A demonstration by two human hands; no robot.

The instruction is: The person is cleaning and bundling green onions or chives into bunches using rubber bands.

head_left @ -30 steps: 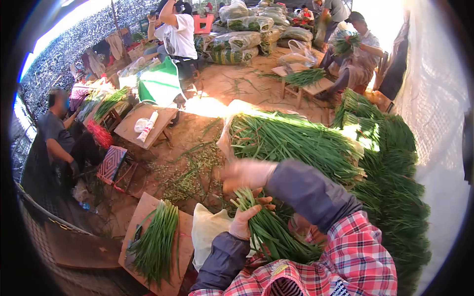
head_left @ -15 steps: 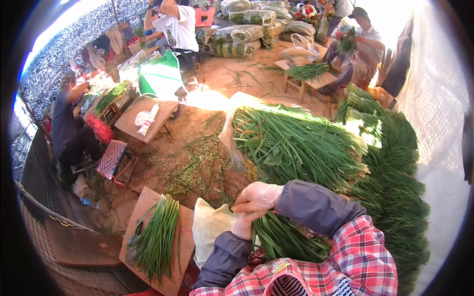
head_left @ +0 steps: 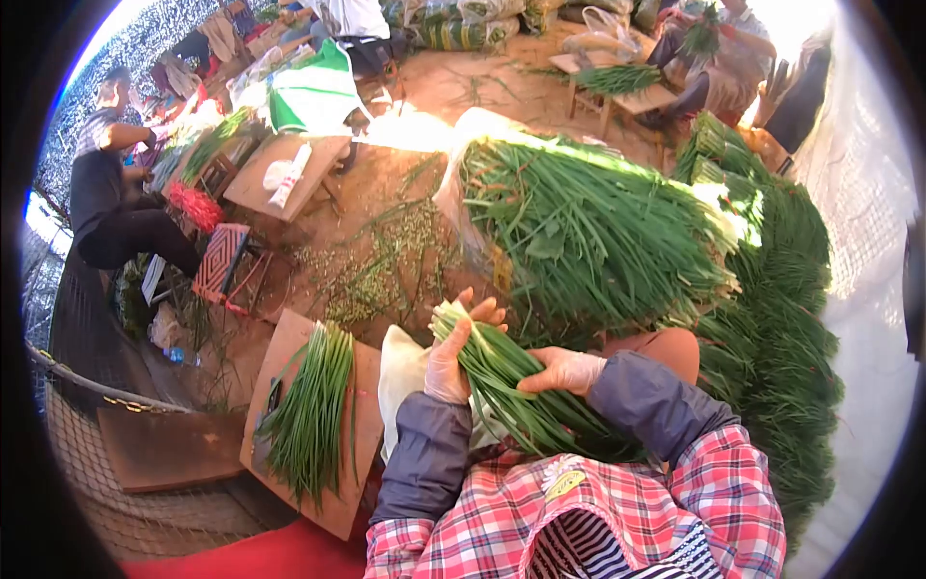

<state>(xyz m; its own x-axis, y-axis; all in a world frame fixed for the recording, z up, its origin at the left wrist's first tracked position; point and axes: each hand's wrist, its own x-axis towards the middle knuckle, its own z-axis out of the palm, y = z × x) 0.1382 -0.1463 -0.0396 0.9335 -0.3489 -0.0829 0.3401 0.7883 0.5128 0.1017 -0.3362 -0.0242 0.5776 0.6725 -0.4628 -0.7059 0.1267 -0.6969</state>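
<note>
My left hand (head_left: 449,365), in a thin clear glove, is closed round a bunch of garlic chives (head_left: 502,372) near its pale cut ends. The fingertips show beyond the stalks, with the thumb on the near side. My right hand (head_left: 569,371), gloved too, grips the same bunch farther down, its thumb on top and its other fingers hidden underneath. The green leaves slant across my lap toward the lower right. A whitish cloth (head_left: 402,364) lies just left of the bunch. Another pile of chives (head_left: 313,405) rests on a small wooden board (head_left: 280,355) to my left.
A big heap of chives (head_left: 588,227) on plastic lies ahead, with stacked bundles (head_left: 772,318) along the right. A low table (head_left: 289,179) and a woven-seat stool (head_left: 222,261) stand front left. A seated person (head_left: 116,193) is at far left; other people work farther back.
My hands were close together over the cloth; now they are apart along the bunch. Its pale ends have come up into view. The camera view has tilted down.
</note>
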